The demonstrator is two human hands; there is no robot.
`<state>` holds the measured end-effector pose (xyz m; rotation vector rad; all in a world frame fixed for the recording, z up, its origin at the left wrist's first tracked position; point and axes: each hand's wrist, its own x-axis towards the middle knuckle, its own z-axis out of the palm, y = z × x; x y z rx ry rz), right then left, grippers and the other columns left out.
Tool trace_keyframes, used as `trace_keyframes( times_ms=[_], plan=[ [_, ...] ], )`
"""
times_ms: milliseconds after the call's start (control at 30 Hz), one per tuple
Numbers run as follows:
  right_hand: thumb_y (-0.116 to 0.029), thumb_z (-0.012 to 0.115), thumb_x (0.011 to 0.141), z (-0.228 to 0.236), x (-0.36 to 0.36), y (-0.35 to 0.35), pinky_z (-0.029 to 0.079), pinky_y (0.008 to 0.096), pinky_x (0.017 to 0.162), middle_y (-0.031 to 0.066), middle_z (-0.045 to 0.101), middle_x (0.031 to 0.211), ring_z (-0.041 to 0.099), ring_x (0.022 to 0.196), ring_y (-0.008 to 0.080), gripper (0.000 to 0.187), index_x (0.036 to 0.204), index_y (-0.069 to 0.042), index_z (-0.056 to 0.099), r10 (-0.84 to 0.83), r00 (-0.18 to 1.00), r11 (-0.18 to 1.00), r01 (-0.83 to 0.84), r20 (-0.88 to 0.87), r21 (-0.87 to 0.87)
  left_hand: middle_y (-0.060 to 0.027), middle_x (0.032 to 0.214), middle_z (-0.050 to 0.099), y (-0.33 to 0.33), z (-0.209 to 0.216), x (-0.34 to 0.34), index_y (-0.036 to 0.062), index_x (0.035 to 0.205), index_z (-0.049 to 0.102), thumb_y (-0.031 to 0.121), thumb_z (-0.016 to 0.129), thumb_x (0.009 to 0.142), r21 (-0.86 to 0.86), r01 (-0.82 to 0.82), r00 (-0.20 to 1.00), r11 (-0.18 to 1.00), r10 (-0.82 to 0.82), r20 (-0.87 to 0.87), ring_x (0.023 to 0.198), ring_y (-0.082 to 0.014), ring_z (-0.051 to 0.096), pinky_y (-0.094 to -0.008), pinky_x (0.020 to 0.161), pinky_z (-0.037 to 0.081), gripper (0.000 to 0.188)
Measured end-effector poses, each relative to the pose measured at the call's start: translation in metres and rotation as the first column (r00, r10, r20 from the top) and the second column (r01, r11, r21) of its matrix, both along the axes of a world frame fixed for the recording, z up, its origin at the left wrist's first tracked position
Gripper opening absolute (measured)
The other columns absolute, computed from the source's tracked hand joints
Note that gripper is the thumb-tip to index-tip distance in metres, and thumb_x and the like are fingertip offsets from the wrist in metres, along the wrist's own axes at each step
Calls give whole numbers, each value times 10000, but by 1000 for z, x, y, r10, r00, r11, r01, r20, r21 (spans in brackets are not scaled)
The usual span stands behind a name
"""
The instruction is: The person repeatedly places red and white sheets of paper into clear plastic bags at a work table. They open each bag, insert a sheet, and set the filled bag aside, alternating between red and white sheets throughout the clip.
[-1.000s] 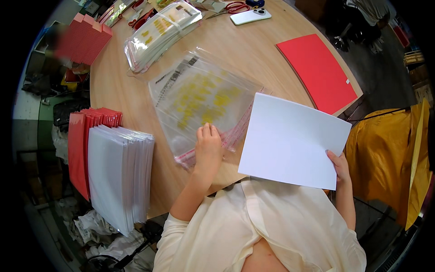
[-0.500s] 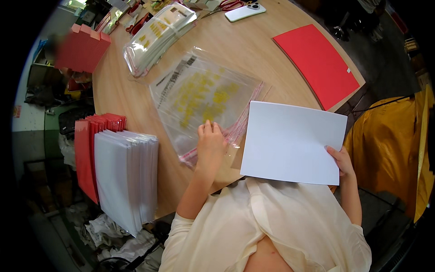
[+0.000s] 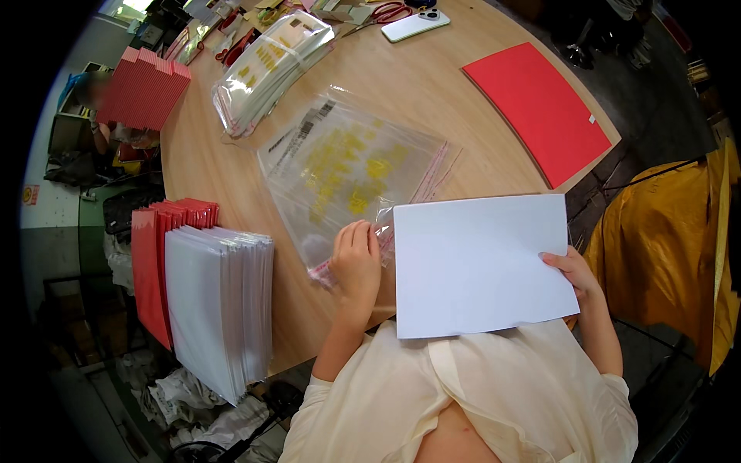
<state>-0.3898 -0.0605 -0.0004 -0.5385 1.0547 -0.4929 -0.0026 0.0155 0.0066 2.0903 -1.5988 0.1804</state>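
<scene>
Right hand had the white sheet pinched by its right edge, thumb on top. Left hand was curled at the clear bags' near edge; couldn't tell if gripping. Bags lay on table, left of sheet. Further left: film-wrapped white packs, red packs. Far side: strapped bundle, phone. Right: red stack.

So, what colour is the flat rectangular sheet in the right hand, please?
The flat rectangular sheet shows plain white, best seen in the head view.
</scene>
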Motion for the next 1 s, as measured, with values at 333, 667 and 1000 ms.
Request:
trace_keyframes(
  times_ms=[333,667,1000],
  plan=[
    [-124,659,889,-8,23,-2,560,279,698,114,668,1030,668,843,156,325,1155,48,586,-14,1000,1000,14,21,-17,-58,864,690,10,2,2,52,870,678,112,665,835,-4,73,995,997,-73,-66,867,-246,650,-356,722,529,71],
    [-176,640,910,-8,28,16,546,292,706,105,649,1030,645,855,148,358,1177,48,557,-176,981,979,165,-80,-123,-64,1113,488,34,-11,-20,41,912,695,25,712,803,-38,-174,908,984,145,-394,722,-165,582,-258,622,470,112],
    [-175,635,912,-11,35,25,542,297,712,114,642,1043,640,867,161,350,1172,44,555,-206,973,970,188,-109,-157,-76,1211,428,46,-24,-19,-20,1095,585,-31,631,879,-91,-304,355,948,24,-935,882,-182,654,-252,791,550,222]
  ],
)
